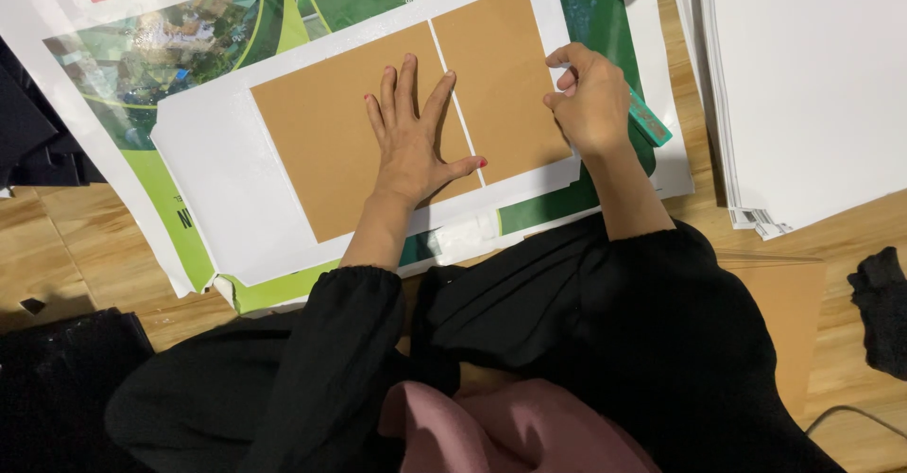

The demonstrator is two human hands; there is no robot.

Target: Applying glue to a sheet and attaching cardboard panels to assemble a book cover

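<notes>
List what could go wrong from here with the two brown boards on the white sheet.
1. The left hand presses flat on the larger brown board; the smaller brown board is held only at its edge by the right hand, so it might slide and close the narrow gap.
2. The white sheet overhangs a glossy printed poster and may shift.

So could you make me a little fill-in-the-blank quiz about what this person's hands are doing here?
1. The left hand lies flat, fingers spread, on the larger ____ board.
2. The right hand is at the right edge of the ____ board.
3. Both boards lie on a ____ sheet.
4. A ____ of white sheets lies at the right.

Missing: brown; smaller; white; stack
</notes>
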